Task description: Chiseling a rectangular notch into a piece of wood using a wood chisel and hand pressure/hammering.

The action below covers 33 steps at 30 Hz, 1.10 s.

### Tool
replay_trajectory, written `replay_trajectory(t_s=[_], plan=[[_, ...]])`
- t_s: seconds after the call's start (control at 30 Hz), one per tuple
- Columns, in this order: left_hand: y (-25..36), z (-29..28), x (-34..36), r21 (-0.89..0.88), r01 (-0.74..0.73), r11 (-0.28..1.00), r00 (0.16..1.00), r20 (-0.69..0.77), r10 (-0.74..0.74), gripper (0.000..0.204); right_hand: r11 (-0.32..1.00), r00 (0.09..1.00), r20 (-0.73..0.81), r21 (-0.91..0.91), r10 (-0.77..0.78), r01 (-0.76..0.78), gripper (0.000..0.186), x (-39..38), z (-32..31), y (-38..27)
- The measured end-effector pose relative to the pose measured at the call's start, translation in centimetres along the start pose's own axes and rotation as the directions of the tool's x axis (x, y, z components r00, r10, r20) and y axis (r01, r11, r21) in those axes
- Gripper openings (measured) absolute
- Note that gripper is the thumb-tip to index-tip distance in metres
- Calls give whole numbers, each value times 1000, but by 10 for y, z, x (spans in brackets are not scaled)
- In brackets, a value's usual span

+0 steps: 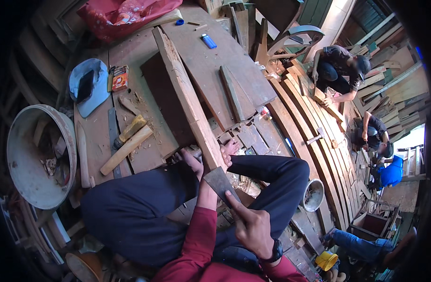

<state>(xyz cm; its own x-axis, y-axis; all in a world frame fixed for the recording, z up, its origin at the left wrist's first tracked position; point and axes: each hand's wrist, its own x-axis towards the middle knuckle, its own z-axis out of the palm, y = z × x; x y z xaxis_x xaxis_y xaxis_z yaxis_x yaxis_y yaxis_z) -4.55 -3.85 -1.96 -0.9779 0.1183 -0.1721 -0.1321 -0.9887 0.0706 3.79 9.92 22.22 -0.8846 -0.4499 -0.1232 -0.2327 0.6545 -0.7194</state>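
Note:
A long, pale wooden beam (185,89) slants from the far boards down to between my legs. My left hand (221,159) is closed around its near end, with fingers showing on the right side; the rest of the hand is partly hidden. My right hand (253,230) grips a broad flat metal blade (221,183), index finger stretched along it. The blade's far end lies over my left forearm in the view, beside the beam's near end; whether it touches cannot be made out. Its handle, if any, is hidden in my palm.
Left of the beam lie a wooden mallet (126,143), a matchbox (120,78) and a cap with a phone (89,87). A bucket (41,157) stands far left. A blue lighter (209,41) rests on boards. Rightward are curved planks (314,136), a hammer (315,136) and several people working.

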Motion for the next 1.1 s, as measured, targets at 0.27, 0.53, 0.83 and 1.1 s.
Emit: replay_trajectory(t_s=[0.27, 0.53, 0.83, 1.1], plan=[[14, -28, 4, -129, 75, 989, 950, 311, -32, 38, 999, 998, -55, 33, -29, 31, 54, -2, 4, 9], [19, -64, 13, -39, 46, 998, 969, 246, -35, 47, 996, 995, -87, 80, -38, 45, 54, 6, 5, 17], [31, -54, 7, 65, -6, 998, 989, 151, -4, 42, 996, 993, -81, 31, -81, 83, 57, 5, 11, 21], [14, -43, 3, 180, -41, 983, 998, 47, 33, 37, 997, 971, -229, 26, -65, 73, 52, 30, 21, 22]])
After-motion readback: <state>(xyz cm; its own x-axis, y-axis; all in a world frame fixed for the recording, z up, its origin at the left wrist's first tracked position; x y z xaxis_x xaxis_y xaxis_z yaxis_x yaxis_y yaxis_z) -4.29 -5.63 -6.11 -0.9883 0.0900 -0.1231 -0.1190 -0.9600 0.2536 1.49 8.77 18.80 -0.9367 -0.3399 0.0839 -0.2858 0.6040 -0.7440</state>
